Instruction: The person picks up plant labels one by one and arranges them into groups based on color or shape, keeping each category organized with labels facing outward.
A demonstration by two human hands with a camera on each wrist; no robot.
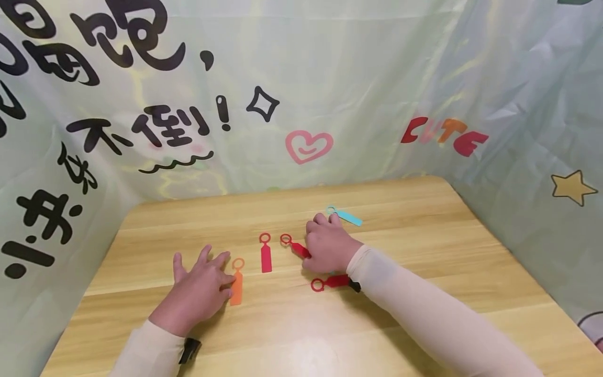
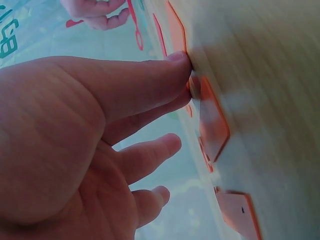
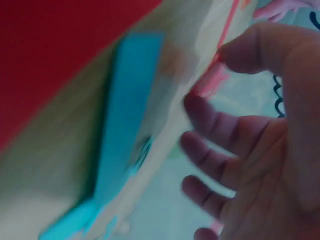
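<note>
My left hand (image 1: 200,290), fingers spread, has its thumb and index fingertips right at the left edge of an orange ring-topped tag (image 1: 237,288), which lies on the table. In the left wrist view, more orange tags (image 2: 215,120) lie below those fingertips; in the head view they are hidden. My right hand (image 1: 330,241) pinches a red ring-topped tag (image 1: 299,249) between thumb and index finger, low over the table. The right wrist view shows this red tag (image 3: 212,80) blurred between the fingertips. Another red tag (image 1: 266,257) lies upright between the hands.
A third red tag (image 1: 335,281) lies under my right wrist, partly covered by the sleeve. Beyond the right fingers is a light blue tag (image 1: 349,217). The wooden table (image 1: 282,335) ends at a printed cloth (image 1: 367,94) at the back and sides.
</note>
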